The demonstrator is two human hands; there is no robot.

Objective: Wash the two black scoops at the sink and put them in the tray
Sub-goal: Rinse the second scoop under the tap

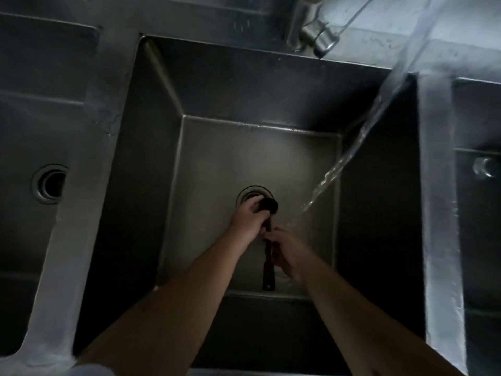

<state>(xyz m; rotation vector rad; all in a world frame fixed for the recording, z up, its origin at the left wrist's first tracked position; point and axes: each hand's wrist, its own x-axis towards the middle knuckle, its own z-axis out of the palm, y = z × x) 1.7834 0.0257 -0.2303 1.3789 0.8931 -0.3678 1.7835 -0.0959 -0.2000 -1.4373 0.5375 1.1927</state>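
Note:
One black scoop (268, 270) is held low inside the middle steel sink basin (151, 158), over the drain (245, 198). My left hand (248, 222) wraps around its round bowl end. My right hand (288, 252) grips the long handle, whose tip points toward me. A stream of water (349, 156) falls diagonally from the upper right and lands just right of my hands. I see only this one scoop; no tray is in view.
A second basin with its own drain (50, 183) lies to the left. A third basin (477, 213) lies to the right with a round metal fitting (485, 166). The tap fitting (317, 36) sits on the back ledge.

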